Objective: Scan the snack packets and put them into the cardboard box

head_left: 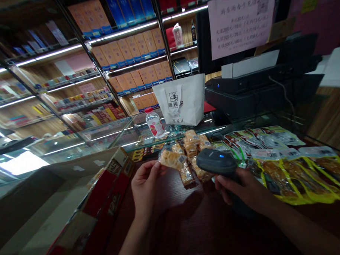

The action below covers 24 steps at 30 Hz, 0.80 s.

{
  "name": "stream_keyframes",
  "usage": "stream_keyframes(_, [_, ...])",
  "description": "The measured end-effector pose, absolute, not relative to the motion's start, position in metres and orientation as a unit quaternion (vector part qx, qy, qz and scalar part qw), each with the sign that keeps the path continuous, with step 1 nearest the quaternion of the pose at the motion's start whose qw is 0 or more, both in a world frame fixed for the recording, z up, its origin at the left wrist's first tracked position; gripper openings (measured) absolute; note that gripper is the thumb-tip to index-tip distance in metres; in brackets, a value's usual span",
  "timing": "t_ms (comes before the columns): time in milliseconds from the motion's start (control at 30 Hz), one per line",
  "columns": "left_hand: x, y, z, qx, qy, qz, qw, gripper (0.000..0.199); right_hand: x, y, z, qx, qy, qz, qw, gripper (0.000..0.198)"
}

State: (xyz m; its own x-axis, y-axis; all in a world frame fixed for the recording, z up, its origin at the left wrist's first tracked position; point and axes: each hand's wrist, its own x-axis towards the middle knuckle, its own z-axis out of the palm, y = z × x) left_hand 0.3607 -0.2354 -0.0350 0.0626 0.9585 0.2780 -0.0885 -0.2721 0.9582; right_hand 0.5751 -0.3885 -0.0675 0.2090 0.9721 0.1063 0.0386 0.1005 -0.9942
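Between the thumb and fingers of my left hand [147, 184] is one end of a wrapped pastry [171, 159], its small barcode label facing up. My right hand [244, 187] grips a dark barcode scanner [216, 161] by its handle, a blue light lit on top. The scanner's head points left toward the pastry, a short gap apart from it. Several more wrapped pastries [191, 143] lie in a loose pile on the dark red counter [180, 224], behind and under the held one.
An open cardboard box [81, 198] stands at left. Yellow-edged food packets [293, 174] lie at right. Behind the pile are a red-capped bottle [155, 123], a white paper bag [184, 100] and a black register machine [252, 82]. Shelves hold orange boxes [128, 48].
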Motion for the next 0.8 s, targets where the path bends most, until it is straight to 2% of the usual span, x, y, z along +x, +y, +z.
stream_keyframes(233, [0.359,-0.236,-0.035,0.590,0.400,0.568,0.412,0.020,0.573,-0.389,-0.065,-0.536,-0.504,0.419,0.532,0.040])
stream_keyframes(467, [0.361,-0.232,-0.038,0.587,0.380,0.577,0.422,0.018,0.572,-0.389,-0.065,-0.521,-0.500,0.417,0.552,0.039])
stream_keyframes(667, [0.360,-0.238,-0.031,0.586,0.379,0.576,0.426,0.017,0.573,-0.389,-0.071,-0.531,-0.510,0.410,0.539,0.044])
stream_keyframes(800, [0.342,-0.247,-0.009,0.583,0.383,0.593,0.402,0.016,0.577,-0.390,-0.082,-0.538,-0.497,0.419,0.537,0.050])
